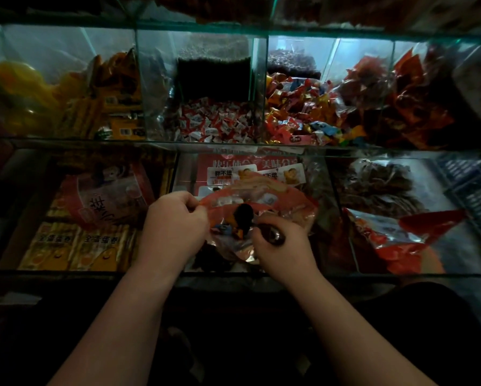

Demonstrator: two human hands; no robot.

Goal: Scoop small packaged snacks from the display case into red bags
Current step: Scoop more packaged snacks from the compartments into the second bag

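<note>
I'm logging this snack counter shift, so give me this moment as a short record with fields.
setting: glass display case with divided compartments
left hand: pinching the rim of a thin translucent red plastic bag
right hand: closed on a small dark snack at the bag's mouth
bag contents: a few small wrapped snacks
compartment behind: red-and-white wrapped candies

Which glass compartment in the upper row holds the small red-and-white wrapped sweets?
The second from the left: its red-and-white wrapped sweets lie below a dark block. Its left neighbour holds yellow packs, its right neighbour mixed colourful candies.
</note>
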